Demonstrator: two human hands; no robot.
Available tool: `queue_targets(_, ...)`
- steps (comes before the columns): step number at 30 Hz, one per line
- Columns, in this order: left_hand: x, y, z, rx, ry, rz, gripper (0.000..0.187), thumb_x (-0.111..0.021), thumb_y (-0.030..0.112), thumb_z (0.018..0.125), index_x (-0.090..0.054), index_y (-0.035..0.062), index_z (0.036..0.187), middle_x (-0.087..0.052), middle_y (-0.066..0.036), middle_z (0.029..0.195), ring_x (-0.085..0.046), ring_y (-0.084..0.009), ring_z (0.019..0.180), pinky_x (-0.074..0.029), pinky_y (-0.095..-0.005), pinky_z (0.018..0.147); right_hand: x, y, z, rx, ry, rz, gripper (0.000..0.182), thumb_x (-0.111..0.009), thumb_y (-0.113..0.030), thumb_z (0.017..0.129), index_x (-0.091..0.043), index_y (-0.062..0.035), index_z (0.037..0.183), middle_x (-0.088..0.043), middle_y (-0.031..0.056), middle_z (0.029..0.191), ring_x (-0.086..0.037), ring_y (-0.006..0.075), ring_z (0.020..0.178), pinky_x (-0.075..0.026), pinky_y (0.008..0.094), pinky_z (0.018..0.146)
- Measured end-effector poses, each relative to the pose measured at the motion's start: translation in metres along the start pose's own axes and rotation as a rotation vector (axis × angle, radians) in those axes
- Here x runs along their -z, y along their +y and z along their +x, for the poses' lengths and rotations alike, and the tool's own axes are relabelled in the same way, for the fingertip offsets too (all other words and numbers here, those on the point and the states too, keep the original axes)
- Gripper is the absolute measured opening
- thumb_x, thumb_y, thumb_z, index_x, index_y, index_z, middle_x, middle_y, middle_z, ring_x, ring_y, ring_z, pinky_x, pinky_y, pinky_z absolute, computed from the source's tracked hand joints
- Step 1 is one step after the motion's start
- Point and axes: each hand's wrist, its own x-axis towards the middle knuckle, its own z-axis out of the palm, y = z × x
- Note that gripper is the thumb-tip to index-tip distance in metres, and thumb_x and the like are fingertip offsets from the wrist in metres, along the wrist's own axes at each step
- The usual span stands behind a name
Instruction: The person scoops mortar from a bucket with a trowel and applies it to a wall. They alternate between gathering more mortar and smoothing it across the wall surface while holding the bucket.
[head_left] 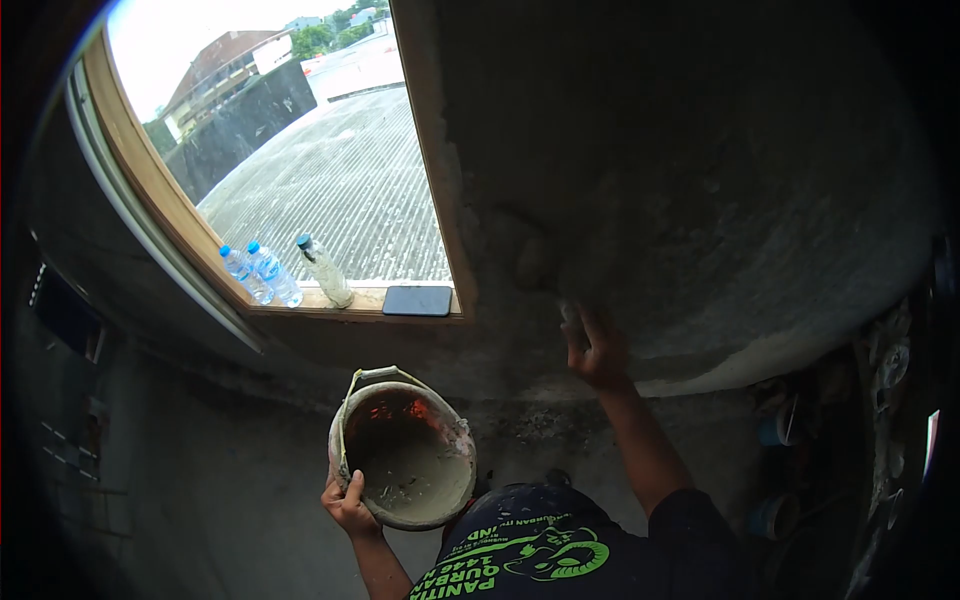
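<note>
My left hand (350, 508) grips the near left rim of a mortar-smeared bucket (468, 462), with the thumb over the edge. The bucket is tipped toward me, and grey wet mortar (410, 488) lies in its bottom. Its handle (378, 373) stands up at the far side. Raised to the dark wall (700, 220), my right hand (597, 350) is closed around the handle of a trowel (540, 265). The trowel's blade lies against or very near the wall, too dim to see its outline well.
On the window sill (370, 299) stand two water bottles (272, 272), another bottle (325, 270) with cloudy contents, and a phone (417, 301). A wooden frame (432, 170) edges the window. Buckets (775, 515) and clutter line the right side.
</note>
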Motion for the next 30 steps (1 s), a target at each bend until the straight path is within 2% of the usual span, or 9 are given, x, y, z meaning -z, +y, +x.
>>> queue_targets(5,-0.010,0.013,-0.002,0.053,-0.026,0.012,0.030,-0.068,-0.003,0.088,-0.075,-0.0156,0.115,-0.071,-0.019,0.132,-0.069,-0.0240,0.116,-0.051,-0.0349,0.101,-0.008,0.014,0.010,-0.075,0.031,-0.139,0.043,-0.076,-0.025,0.095,-0.070,-0.0114,0.136,-0.073,0.0154,0.108,-0.076,0.0379,0.089,-0.064,0.0450,0.075)
queue_targets(11,-0.008,0.013,-0.005,0.005,-0.015,0.011,0.034,-0.066,-0.002,0.087,-0.075,-0.0156,0.117,-0.070,-0.020,0.135,-0.069,-0.0261,0.120,-0.050,-0.0352,0.106,0.022,0.040,-0.137,-0.335,-0.229,-0.141,0.046,-0.078,-0.026,0.094,-0.070,-0.0069,0.136,-0.073,0.0218,0.124,-0.074,0.0437,0.105,-0.062,0.0508,0.086)
queue_targets(14,-0.023,0.021,-0.008,0.012,-0.005,-0.020,0.042,-0.066,-0.001,0.087,-0.073,-0.0146,0.126,-0.069,-0.021,0.137,-0.068,-0.0262,0.121,-0.049,-0.0346,0.108,0.048,0.042,-0.205,-0.333,-0.332,-0.027,0.050,-0.080,-0.024,0.092,-0.069,-0.0062,0.138,-0.073,0.0211,0.125,-0.074,0.0420,0.109,-0.060,0.0500,0.091)
queue_targets(19,-0.007,0.021,0.000,-0.036,-0.123,0.218,0.049,-0.068,0.010,0.090,-0.068,-0.0166,0.132,-0.070,-0.021,0.139,-0.068,-0.0234,0.122,-0.049,-0.0308,0.106,0.079,-0.028,-0.169,-0.734,-0.517,0.559,0.049,-0.084,-0.016,0.088,-0.067,-0.0055,0.132,-0.075,0.0178,0.120,-0.074,0.0329,0.111,-0.056,0.0419,0.096)
queue_targets(21,-0.006,0.020,0.001,-0.047,-0.137,0.162,0.042,-0.068,0.005,0.090,-0.071,-0.0169,0.126,-0.067,-0.022,0.145,-0.067,-0.0229,0.123,-0.049,-0.0304,0.104,0.074,-0.033,-0.146,-0.561,-0.879,0.660,0.047,-0.085,-0.010,0.085,-0.065,-0.0038,0.127,-0.075,0.0184,0.115,-0.073,0.0350,0.109,-0.056,0.0423,0.095)
queue_targets(25,0.003,0.014,-0.001,-0.016,-0.117,0.129,0.029,-0.070,-0.001,0.089,-0.075,-0.0170,0.113,-0.064,-0.024,0.150,-0.066,-0.0236,0.125,-0.049,-0.0319,0.104,0.059,-0.095,-0.062,-0.276,-1.054,0.644,0.042,-0.083,-0.012,0.085,-0.068,-0.0033,0.123,-0.075,0.0193,0.115,-0.073,0.0385,0.106,-0.056,0.0444,0.093)
queue_targets(27,0.002,0.016,0.003,-0.103,-0.168,0.072,0.021,-0.071,-0.003,0.087,-0.076,-0.0177,0.102,-0.062,-0.026,0.151,-0.065,-0.0256,0.128,-0.048,-0.0341,0.106,0.044,-0.109,-0.043,0.050,-1.115,0.466,0.037,-0.079,-0.020,0.089,-0.071,-0.0060,0.123,-0.076,0.0196,0.108,-0.073,0.0417,0.099,-0.057,0.0482,0.086)
queue_targets(28,-0.003,0.022,0.006,-0.148,-0.167,0.081,0.014,-0.073,-0.002,0.086,-0.072,-0.0162,0.084,-0.066,-0.027,0.145,-0.066,-0.0253,0.123,-0.048,-0.0338,0.101,0.037,-0.116,-0.033,0.038,-1.104,0.471,0.037,-0.079,-0.020,0.089,-0.071,-0.0060,0.123,-0.076,0.0196,0.108,-0.073,0.0417,0.099,-0.057,0.0482,0.086)
queue_targets(30,0.004,0.019,0.010,-0.183,-0.204,0.119,0.013,-0.074,-0.003,0.086,-0.072,-0.0165,0.084,-0.067,-0.029,0.143,-0.066,-0.0289,0.127,-0.048,-0.0362,0.105,0.028,-0.136,-0.012,0.125,-1.378,0.279,0.031,-0.074,-0.027,0.094,-0.075,-0.0066,0.117,-0.076,0.0203,0.098,-0.071,0.0435,0.093,-0.055,0.0523,0.081)
